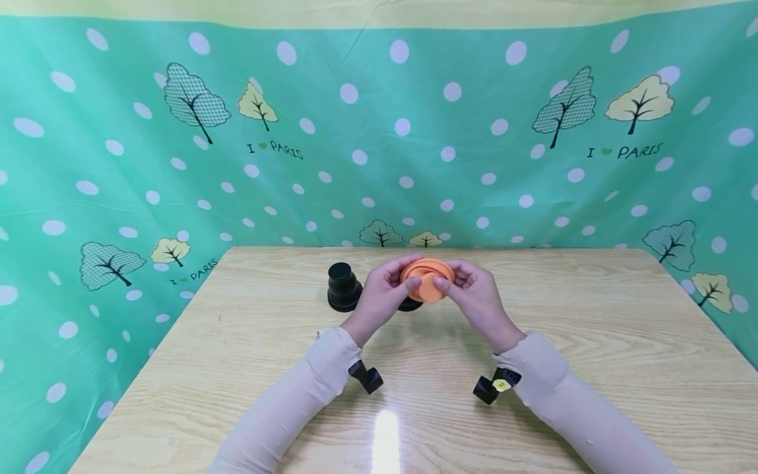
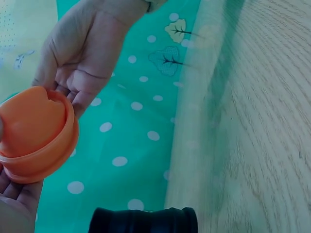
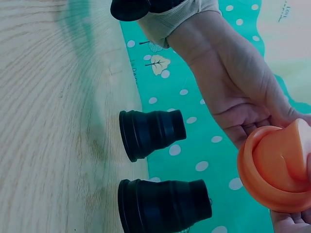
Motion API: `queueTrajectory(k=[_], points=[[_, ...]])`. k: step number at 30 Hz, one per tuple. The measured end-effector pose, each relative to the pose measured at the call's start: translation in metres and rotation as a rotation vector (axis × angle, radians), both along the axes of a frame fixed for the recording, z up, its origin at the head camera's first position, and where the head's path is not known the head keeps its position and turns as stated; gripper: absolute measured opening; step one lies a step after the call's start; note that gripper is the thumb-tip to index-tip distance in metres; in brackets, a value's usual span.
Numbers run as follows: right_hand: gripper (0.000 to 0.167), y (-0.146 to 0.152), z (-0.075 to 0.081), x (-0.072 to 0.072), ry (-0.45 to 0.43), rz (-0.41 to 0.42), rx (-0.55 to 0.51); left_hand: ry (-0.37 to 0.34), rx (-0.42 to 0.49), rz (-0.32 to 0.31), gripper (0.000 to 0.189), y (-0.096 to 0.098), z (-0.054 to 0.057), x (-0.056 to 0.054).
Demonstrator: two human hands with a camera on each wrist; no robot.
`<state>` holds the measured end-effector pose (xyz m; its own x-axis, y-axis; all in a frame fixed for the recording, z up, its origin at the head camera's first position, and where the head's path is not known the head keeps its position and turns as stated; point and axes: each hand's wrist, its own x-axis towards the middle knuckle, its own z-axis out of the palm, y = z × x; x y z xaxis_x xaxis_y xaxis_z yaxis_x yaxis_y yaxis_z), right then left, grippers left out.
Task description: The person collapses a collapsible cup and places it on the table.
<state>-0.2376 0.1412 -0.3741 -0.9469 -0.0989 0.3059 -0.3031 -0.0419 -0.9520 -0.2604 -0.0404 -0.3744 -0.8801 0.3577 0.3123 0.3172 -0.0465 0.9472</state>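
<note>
Both hands hold an orange collapsible cup [image 1: 431,287], soft-looking and partly folded, above the far middle of the table. My left hand [image 1: 381,296] grips its left side, thumb on the raised centre. From the other side my right hand [image 1: 478,299] grips it, with its thumb also on the centre. A dent shows in the cup's inner part [image 2: 34,121] in the left wrist view. Two black stepped cups stand narrow end up on the table: one black cup [image 1: 342,289] left of the hands, another black cup [image 1: 410,305] mostly hidden behind the left hand.
The pale wooden table [image 1: 592,309] ends at a green dotted curtain [image 1: 414,164] behind it. Each wrist carries a small black camera, the left camera [image 1: 367,378] and the right camera [image 1: 496,385]. Glare [image 1: 386,441] marks the near edge.
</note>
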Motion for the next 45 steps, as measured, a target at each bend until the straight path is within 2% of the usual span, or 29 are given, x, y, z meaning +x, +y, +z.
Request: queueTrajectory(k=[9, 14, 18, 21, 26, 32, 37, 41, 45], points=[[0.034, 0.0015, 0.0021, 0.0004, -0.019, 0.014, 0.028, -0.003, -0.081, 0.073, 0.036, -0.0012, 0.0046, -0.0008], [0.035, 0.0028, 0.0036, -0.0001, -0.056, 0.029, 0.109, -0.004, -0.099, 0.065, 0.036, -0.0052, 0.0059, 0.0009], [0.038, 0.0031, 0.0035, -0.0010, -0.047, 0.048, 0.203, 0.009, -0.119, 0.057, 0.037, -0.0072, 0.0033, 0.0011], [0.037, 0.0029, 0.0032, -0.0011, -0.030, 0.058, 0.230, 0.032, -0.142, 0.045, 0.037, -0.0072, 0.0012, 0.0012], [0.037, 0.0020, 0.0037, 0.0003, -0.015, 0.081, 0.233, 0.065, -0.188, 0.036, 0.036, -0.0054, -0.0002, 0.0020], [0.036, 0.0020, 0.0044, 0.0013, -0.014, 0.040, 0.267, 0.037, -0.211, 0.019, 0.040, -0.0046, 0.0006, 0.0029], [0.034, 0.0019, 0.0045, 0.0013, -0.013, 0.034, 0.255, 0.028, -0.216, 0.011, 0.041, -0.0052, 0.0020, 0.0039], [0.033, 0.0022, 0.0042, 0.0011, -0.021, 0.029, 0.222, 0.002, -0.193, 0.007, 0.041, -0.0062, 0.0022, 0.0027], [0.037, 0.0034, 0.0036, 0.0013, -0.029, 0.002, 0.182, -0.055, -0.128, -0.009, 0.041, -0.0084, 0.0009, 0.0002]])
